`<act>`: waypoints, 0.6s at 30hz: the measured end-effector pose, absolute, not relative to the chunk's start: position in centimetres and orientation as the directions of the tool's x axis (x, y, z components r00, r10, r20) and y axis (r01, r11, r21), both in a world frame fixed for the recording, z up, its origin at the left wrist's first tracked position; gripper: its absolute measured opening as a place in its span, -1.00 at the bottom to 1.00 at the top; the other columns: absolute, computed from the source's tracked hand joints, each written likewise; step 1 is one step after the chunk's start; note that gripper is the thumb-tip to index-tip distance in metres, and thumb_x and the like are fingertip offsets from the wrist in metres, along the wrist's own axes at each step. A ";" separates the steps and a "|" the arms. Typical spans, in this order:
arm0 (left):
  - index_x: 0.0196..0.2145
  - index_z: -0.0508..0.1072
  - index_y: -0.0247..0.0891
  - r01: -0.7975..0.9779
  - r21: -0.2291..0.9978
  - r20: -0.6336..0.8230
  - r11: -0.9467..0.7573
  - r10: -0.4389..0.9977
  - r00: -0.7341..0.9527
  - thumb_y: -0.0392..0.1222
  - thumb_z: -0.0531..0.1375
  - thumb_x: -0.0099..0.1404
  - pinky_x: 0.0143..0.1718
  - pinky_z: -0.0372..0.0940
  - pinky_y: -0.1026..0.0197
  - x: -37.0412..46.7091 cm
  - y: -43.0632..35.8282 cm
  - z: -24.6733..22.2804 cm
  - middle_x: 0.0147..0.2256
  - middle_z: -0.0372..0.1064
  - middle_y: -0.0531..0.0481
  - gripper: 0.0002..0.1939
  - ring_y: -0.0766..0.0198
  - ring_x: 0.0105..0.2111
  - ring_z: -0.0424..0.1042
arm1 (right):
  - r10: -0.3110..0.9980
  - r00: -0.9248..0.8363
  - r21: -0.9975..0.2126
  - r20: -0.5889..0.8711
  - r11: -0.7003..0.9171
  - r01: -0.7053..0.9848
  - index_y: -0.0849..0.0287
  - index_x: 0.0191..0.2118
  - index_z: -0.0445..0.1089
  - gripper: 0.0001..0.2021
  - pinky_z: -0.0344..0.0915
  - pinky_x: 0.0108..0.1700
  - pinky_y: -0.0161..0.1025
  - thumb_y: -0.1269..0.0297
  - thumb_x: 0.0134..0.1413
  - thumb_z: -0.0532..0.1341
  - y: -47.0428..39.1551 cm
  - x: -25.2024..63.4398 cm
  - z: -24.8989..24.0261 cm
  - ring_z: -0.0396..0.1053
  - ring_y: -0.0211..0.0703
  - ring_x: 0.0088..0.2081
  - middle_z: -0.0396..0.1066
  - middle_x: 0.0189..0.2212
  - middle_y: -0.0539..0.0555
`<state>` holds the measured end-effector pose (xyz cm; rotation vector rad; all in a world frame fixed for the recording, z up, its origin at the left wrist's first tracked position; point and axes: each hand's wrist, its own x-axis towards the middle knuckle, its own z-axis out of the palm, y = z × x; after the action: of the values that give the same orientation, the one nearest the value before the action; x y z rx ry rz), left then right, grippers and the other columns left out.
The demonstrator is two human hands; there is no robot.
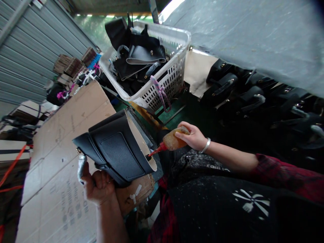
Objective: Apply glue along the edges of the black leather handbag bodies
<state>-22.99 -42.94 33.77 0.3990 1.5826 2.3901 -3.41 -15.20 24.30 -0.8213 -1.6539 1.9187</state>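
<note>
Black and smooth, the bag [115,148] fills the middle of the head view. It looks like leather, with a flat pocket panel sewn on its side. One edge is open and shows a pale, cream inside. A small metal ring sits at its left corner. The bag is tilted and held up in the air above a sheet of brown cardboard [60,158].

The left hand [97,185] is at the bottom, fingers curled tight around the lower part of the bag. A silver strip sticks out by the thumb.

The right hand [193,135] is wrapped around a soft glue bottle [173,141] full of brownish stuff. The bottle has a red pointed tip, and the tip touches the pale open edge of the bag. A silver bangle [206,145] sits on that wrist, and the sleeve behind it is dark red.

A black apron [222,199] with white specks covers the person's lap, just under the right arm.

Behind the bag stands a white plastic basket [174,67] with holes in its walls. It is stuffed with more black bag pieces. To the right, more black bags [253,94] lie in a row under a grey counter [253,37]. Far left there is a grey roll-up door [27,57], with stacks of boxes near it.
</note>
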 end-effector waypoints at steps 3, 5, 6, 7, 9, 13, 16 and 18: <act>-0.16 0.56 -0.26 -0.071 0.910 0.087 -0.408 0.355 -0.931 -0.11 -0.69 0.35 -0.77 -0.18 0.31 -23.1 -42.9 33.7 -0.82 -0.27 0.12 0.01 0.35 -0.82 -0.25 | 0.721 -0.679 -0.986 -0.140 -0.165 0.028 0.13 -0.48 0.24 -0.73 0.11 -0.43 -0.31 0.09 -0.21 0.29 -15.1 -3.7 24.2 0.14 -0.28 -0.50 0.19 -0.58 -0.09; -0.17 0.56 -0.27 -0.084 0.904 0.077 -0.419 0.353 -0.932 -0.10 -0.68 0.36 -0.77 -0.19 0.31 -23.2 -43.0 33.6 -0.82 -0.30 0.13 0.00 0.36 -0.83 -0.25 | 0.738 -0.658 -0.984 -0.149 -0.178 0.023 0.13 -0.48 0.24 -0.73 0.12 -0.43 -0.30 0.08 -0.21 0.28 -15.0 -3.6 24.3 0.14 -0.28 -0.50 0.18 -0.58 -0.09; -0.16 0.55 -0.27 -0.090 0.903 0.069 -0.421 0.347 -0.935 -0.08 -0.66 0.37 -0.78 -0.20 0.31 -23.2 -43.1 33.6 -0.81 -0.30 0.14 -0.03 0.36 -0.83 -0.26 | 0.732 -0.664 -0.982 -0.153 -0.187 0.020 0.13 -0.48 0.24 -0.73 0.12 -0.43 -0.31 0.08 -0.21 0.28 -15.0 -3.5 24.3 0.14 -0.28 -0.50 0.18 -0.58 -0.09; -0.16 0.55 -0.27 -0.094 0.902 0.059 -0.422 0.337 -0.940 -0.06 -0.61 0.40 -0.78 -0.20 0.31 -23.3 -43.2 33.5 -0.80 -0.31 0.15 -0.07 0.36 -0.82 -0.25 | 0.717 -0.680 -0.981 -0.154 -0.192 0.020 0.13 -0.47 0.24 -0.73 0.12 -0.44 -0.31 0.08 -0.21 0.28 -15.0 -3.4 24.4 0.14 -0.28 -0.50 0.19 -0.58 -0.09; -0.16 0.54 -0.27 -0.098 0.898 0.045 -0.429 0.311 -0.949 -0.01 -0.52 0.43 -0.78 -0.20 0.31 -23.3 -43.2 33.5 -0.79 -0.33 0.17 -0.16 0.36 -0.82 -0.26 | 0.677 -0.720 -0.981 -0.153 -0.193 0.026 0.13 -0.47 0.25 -0.74 0.11 -0.44 -0.31 0.09 -0.22 0.28 -15.1 -3.3 24.4 0.13 -0.29 -0.51 0.19 -0.58 -0.09; -0.15 0.52 -0.26 -0.103 0.901 0.028 -0.422 0.294 -0.955 0.00 -0.50 0.43 -0.78 -0.20 0.30 -23.2 -43.1 33.6 -0.79 -0.34 0.17 -0.19 0.35 -0.82 -0.26 | 0.701 -0.694 -0.979 -0.165 -0.204 0.026 0.13 -0.48 0.24 -0.73 0.12 -0.43 -0.31 0.09 -0.22 0.29 -15.2 -3.5 24.2 0.14 -0.28 -0.50 0.18 -0.58 -0.09; -0.16 0.52 -0.24 -0.111 0.903 0.012 -0.416 0.283 -0.959 0.02 -0.44 0.45 -0.78 -0.20 0.30 -23.1 -43.1 33.6 -0.79 -0.33 0.18 -0.24 0.35 -0.82 -0.26 | 0.725 -0.666 -0.975 -0.173 -0.222 0.012 0.12 -0.47 0.23 -0.71 0.14 -0.41 -0.30 0.07 -0.22 0.29 -15.2 -3.8 24.0 0.15 -0.27 -0.48 0.19 -0.57 -0.09; -0.18 0.52 -0.24 -0.113 0.899 0.006 -0.422 0.272 -0.962 0.04 -0.39 0.45 -0.78 -0.18 0.31 -23.1 -43.1 33.6 -0.79 -0.32 0.19 -0.29 0.36 -0.82 -0.25 | 0.713 -0.677 -0.972 -0.182 -0.234 0.014 0.12 -0.46 0.24 -0.70 0.14 -0.41 -0.30 0.05 -0.22 0.29 -15.1 -3.9 23.8 0.15 -0.26 -0.48 0.20 -0.56 -0.08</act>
<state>-23.10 -43.06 33.58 0.2213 1.5391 2.4619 -3.93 -15.15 23.80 -0.8727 -1.5542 1.9607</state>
